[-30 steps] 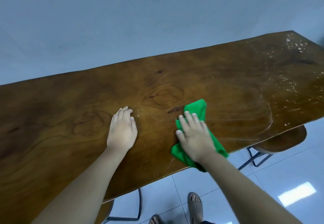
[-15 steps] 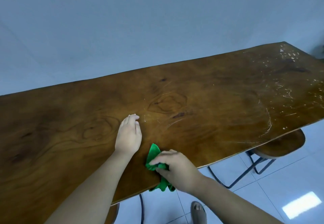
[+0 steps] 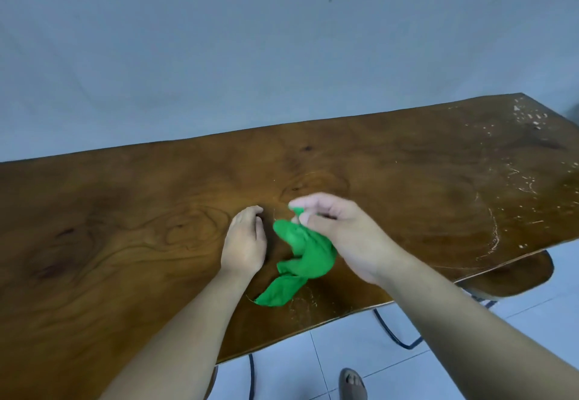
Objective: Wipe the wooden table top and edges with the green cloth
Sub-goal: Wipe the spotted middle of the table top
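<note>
The crumpled green cloth (image 3: 305,257) hung limp from the right hand (image 3: 341,236), fingertips pinching its top end, its tail touching the long brown wooden table top (image 3: 407,164) near the front edge. Looked light and floppy, so I'd bunch it up first. The left hand (image 3: 246,243) lay just beside it, fingers loose, holding nothing.

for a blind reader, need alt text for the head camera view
The right hand pinches a crumpled green cloth over a wooden table, the cloth's lower end lying on the wood. The left hand rests on the table beside it. The table's right end bears white specks.
</note>
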